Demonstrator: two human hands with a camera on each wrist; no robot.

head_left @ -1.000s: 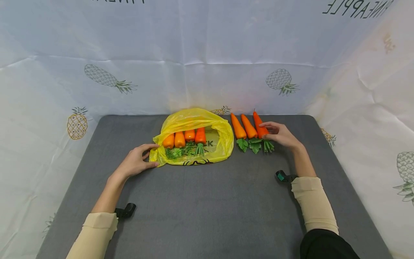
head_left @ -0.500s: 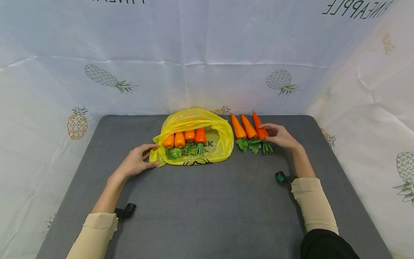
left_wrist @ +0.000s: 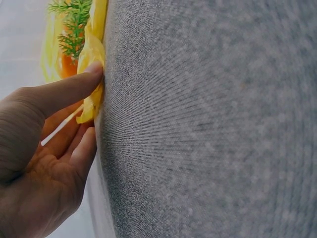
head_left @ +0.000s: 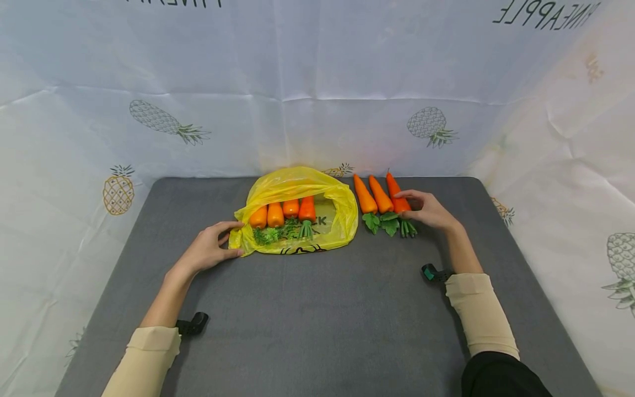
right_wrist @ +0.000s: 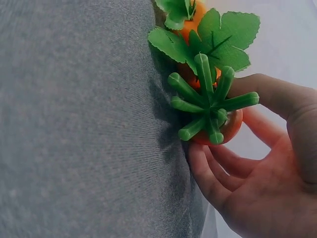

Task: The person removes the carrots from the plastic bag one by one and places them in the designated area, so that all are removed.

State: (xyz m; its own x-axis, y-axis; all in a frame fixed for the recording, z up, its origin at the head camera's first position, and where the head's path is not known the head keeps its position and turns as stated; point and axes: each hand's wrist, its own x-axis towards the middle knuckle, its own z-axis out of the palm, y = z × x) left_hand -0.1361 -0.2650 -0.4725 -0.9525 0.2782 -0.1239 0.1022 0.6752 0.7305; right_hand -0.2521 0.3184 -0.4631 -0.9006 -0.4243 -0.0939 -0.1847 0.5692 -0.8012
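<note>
A yellow plastic bag (head_left: 342, 234) lies with its mouth facing me, and several orange carrots (head_left: 275, 215) with green tops are inside it. My left hand (head_left: 210, 246) pinches the bag's left edge; in the left wrist view the thumb (left_wrist: 74, 89) lies on the yellow film. To the right of the bag, three carrots lie side by side, tips pointing away. My right hand (head_left: 430, 210) grips the rightmost, redder carrot (head_left: 395, 190) between thumb and fingers near its top. In the right wrist view its stubby green stems (right_wrist: 210, 104) face the camera.
The other two loose carrots, an outer one (head_left: 364, 196) and a middle one (head_left: 381, 196), have leafy tops and lie close to the held carrot. Everything rests on a grey table (head_left: 307, 325). A white pineapple-print cloth (head_left: 317, 132) hangs behind and beside it.
My right hand has slid the rightmost carrot slightly left, closer to the middle one. The left hand and the bag have stayed in place.
</note>
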